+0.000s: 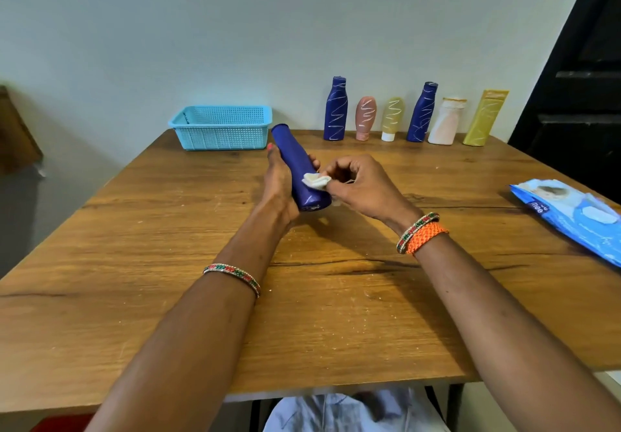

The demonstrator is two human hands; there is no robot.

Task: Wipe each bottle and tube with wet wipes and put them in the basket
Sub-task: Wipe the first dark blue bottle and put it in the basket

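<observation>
My left hand (279, 182) grips a dark blue bottle (295, 159) above the table's middle, tilted with its cap pointing away toward the basket. My right hand (361, 184) pinches a folded white wet wipe (316, 181) and presses it against the bottle's lower side. A light blue mesh basket (220, 127) stands at the back left of the table. Along the back edge stands a row of marked bottles and tubes: a blue bottle (335, 108), a pink tube (365, 117), a yellow tube (392, 118), another blue bottle (422, 112), a white bottle (446, 121) and a yellow tube (485, 117).
A blue pack of wet wipes (571, 211) lies at the table's right edge. The wooden table (201, 263) backs onto a pale wall. A dark door stands at the far right.
</observation>
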